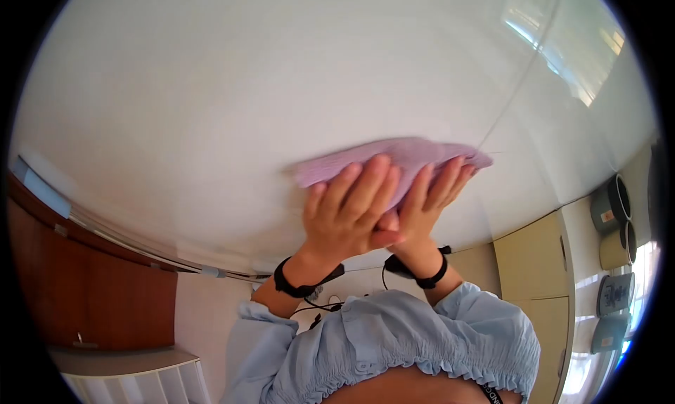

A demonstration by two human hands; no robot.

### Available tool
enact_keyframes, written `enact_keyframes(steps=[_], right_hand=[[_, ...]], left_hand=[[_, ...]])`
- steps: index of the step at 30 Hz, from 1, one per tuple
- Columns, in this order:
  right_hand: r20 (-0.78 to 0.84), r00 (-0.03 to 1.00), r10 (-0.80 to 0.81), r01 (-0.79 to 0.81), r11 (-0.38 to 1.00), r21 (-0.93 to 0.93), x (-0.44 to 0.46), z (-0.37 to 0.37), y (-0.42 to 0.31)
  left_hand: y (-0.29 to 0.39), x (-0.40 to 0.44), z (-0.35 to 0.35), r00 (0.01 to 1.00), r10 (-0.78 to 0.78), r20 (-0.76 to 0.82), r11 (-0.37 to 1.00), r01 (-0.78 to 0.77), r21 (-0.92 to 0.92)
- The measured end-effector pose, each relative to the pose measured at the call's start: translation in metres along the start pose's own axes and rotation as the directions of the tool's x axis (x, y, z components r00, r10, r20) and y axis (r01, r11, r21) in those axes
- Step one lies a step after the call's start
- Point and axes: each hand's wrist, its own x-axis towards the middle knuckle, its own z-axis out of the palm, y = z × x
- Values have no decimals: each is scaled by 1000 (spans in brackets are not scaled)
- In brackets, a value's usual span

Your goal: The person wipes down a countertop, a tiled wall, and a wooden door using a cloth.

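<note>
A lilac cloth (415, 151) lies folded against a large glossy white surface (232, 88). My left hand (348, 211) holds the cloth's left part down, with its fingers stretched over it. Beside it, my right hand (425, 204) presses the right part, fingers slightly bent. The thumbs nearly meet between the hands, where a fold of cloth hangs down. Palms and the underside of the cloth are hidden. Each wrist carries a black band; the left one is the black wristband (294, 281).
A thin seam (517, 95) runs up the white surface at the right, near bright reflections. Cream cabinets (531, 263) stand at the right, with several containers (615, 295) beyond. A reddish-brown wooden panel (98, 277) and a white slatted unit (140, 386) are at lower left.
</note>
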Motion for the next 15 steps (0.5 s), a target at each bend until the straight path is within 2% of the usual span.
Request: enact_keyframes(steps=[1, 3, 5, 7, 11, 15], right_hand=[[32, 999, -15, 14, 1000, 9, 0, 4, -16], [130, 990, -51, 45, 998, 46, 6, 11, -51], [236, 968, -83, 54, 991, 126, 22, 19, -90], [220, 953, -207, 202, 978, 45, 31, 32, -112], [117, 983, -138, 124, 985, 122, 64, 41, -136], [215, 958, -190, 138, 961, 238, 62, 34, -127]], left_hand=[[-9, -11, -5, 994, -105, -38, 994, 104, -29], [-42, -34, -14, 983, -150, -109, 989, 150, -3], [-77, -43, -35, 983, -152, -105, 982, 162, 95], [-97, -48, -47, 947, -293, -130, 951, 303, 66], [-123, -27, -59, 941, -307, -140, 949, 314, 27], [-119, -33, -54, 946, -286, -151, 952, 298, 66]])
